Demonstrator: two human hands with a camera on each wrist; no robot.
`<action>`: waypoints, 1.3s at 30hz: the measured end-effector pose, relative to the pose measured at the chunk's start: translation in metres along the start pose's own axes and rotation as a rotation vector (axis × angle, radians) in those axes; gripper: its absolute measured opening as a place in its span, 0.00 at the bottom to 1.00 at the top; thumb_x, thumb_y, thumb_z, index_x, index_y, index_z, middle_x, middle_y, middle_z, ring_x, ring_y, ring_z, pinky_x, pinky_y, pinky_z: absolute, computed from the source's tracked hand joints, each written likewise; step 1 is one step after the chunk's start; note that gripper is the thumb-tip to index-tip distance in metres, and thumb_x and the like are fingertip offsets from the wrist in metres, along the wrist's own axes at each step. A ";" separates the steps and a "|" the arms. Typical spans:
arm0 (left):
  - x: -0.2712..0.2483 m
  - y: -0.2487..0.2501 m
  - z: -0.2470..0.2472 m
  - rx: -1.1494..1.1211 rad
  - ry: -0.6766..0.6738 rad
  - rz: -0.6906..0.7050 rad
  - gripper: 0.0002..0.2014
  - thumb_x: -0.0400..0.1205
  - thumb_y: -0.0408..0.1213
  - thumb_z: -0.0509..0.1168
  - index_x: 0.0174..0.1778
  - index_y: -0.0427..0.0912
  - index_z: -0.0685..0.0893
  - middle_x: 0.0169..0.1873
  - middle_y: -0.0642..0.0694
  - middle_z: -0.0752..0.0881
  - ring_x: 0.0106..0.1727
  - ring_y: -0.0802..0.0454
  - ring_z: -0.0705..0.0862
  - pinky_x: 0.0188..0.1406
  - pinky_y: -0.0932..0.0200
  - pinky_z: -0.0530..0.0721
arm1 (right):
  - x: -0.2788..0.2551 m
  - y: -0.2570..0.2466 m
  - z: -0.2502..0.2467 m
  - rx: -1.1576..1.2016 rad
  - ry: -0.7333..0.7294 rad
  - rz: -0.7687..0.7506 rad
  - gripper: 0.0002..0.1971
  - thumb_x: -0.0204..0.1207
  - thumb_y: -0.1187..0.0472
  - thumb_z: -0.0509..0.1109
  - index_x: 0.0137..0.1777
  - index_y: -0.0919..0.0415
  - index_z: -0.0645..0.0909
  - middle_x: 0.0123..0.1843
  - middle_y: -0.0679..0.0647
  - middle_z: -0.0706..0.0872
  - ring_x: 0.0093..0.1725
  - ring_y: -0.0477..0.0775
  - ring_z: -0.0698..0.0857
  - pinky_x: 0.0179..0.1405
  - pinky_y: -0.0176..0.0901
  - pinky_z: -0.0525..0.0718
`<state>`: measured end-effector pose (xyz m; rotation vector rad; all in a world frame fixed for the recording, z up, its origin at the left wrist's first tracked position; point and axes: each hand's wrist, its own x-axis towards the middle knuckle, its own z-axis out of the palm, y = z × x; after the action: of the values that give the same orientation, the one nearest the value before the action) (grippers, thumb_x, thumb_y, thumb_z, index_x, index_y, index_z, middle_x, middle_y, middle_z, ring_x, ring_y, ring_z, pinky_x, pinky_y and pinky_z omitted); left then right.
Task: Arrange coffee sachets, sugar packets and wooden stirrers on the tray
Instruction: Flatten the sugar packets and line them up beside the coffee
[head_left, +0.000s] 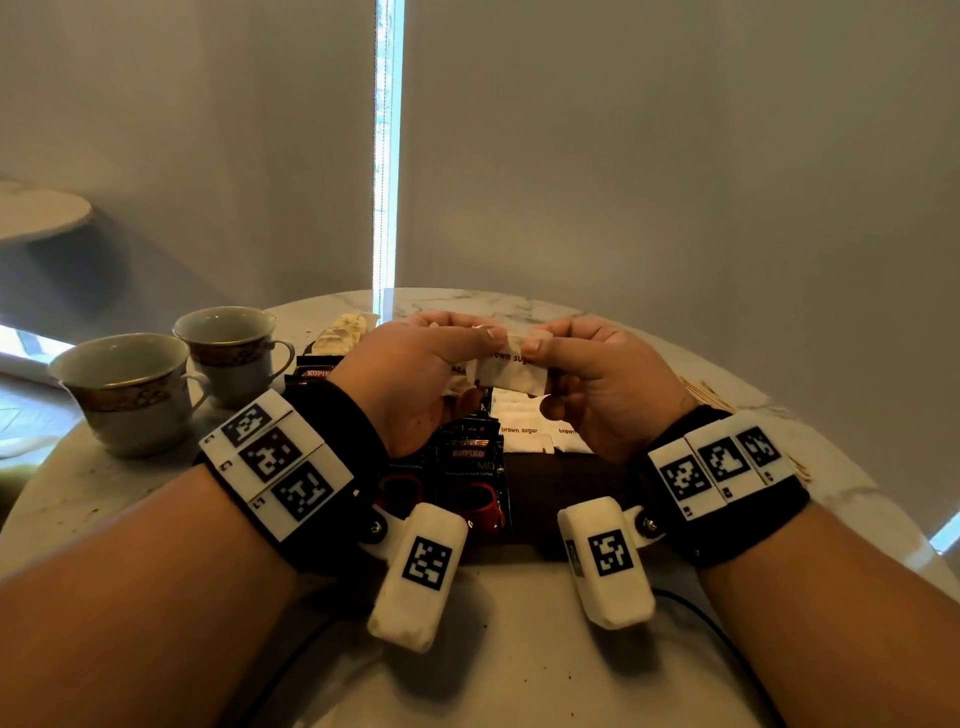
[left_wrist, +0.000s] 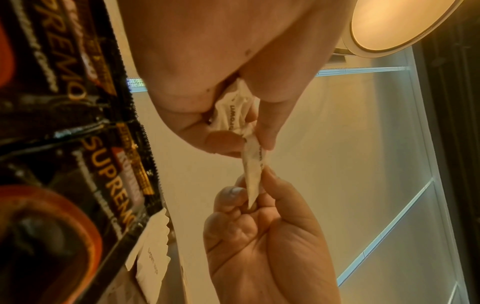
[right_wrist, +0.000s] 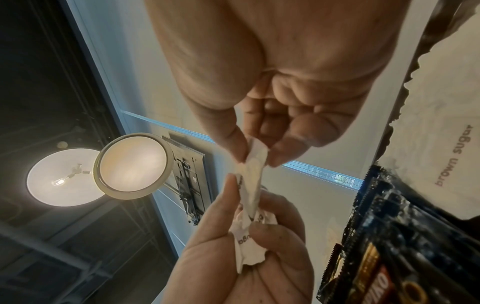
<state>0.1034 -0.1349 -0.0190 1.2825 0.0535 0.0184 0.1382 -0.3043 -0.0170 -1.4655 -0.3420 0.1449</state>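
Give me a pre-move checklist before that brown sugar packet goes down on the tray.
1. Left hand pinches a sugar packet: ok.
2. Right hand pinches the same packet: ok.
3. Left grip holds only one packet: not ok, more are bunched in it.
4. Sugar packets already on the tray beside the coffee sachets: ok.
5. Free tray room for this packet: cannot tell.
6. Wooden stirrers on tray: not ok.

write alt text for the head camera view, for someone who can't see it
Two hands, left hand and right hand, pinch white brown sugar packets above a dark tray holding black coffee sachets and more sugar packets. Two teacups stand to the left on the marble table.
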 end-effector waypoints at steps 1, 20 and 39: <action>0.000 0.000 0.000 -0.005 -0.008 -0.003 0.06 0.80 0.34 0.74 0.50 0.41 0.86 0.40 0.43 0.92 0.37 0.50 0.90 0.27 0.60 0.83 | 0.000 0.000 0.000 -0.005 -0.004 0.000 0.04 0.76 0.70 0.72 0.43 0.63 0.82 0.36 0.58 0.87 0.30 0.53 0.79 0.25 0.43 0.70; -0.001 0.005 -0.003 -0.139 0.088 -0.033 0.10 0.86 0.42 0.69 0.53 0.39 0.88 0.44 0.44 0.87 0.35 0.53 0.84 0.22 0.63 0.80 | 0.020 0.015 -0.037 -0.023 0.044 0.346 0.03 0.83 0.66 0.66 0.50 0.64 0.81 0.39 0.57 0.82 0.26 0.44 0.73 0.16 0.32 0.66; -0.002 0.007 -0.001 -0.128 0.100 -0.030 0.09 0.86 0.39 0.67 0.53 0.38 0.88 0.41 0.44 0.87 0.31 0.52 0.85 0.22 0.63 0.80 | 0.020 0.016 -0.045 -0.157 -0.086 0.639 0.18 0.82 0.71 0.67 0.71 0.68 0.77 0.35 0.60 0.83 0.21 0.46 0.80 0.16 0.33 0.78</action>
<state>0.1016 -0.1318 -0.0128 1.1526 0.1552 0.0594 0.1734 -0.3393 -0.0334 -1.6869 0.0595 0.7079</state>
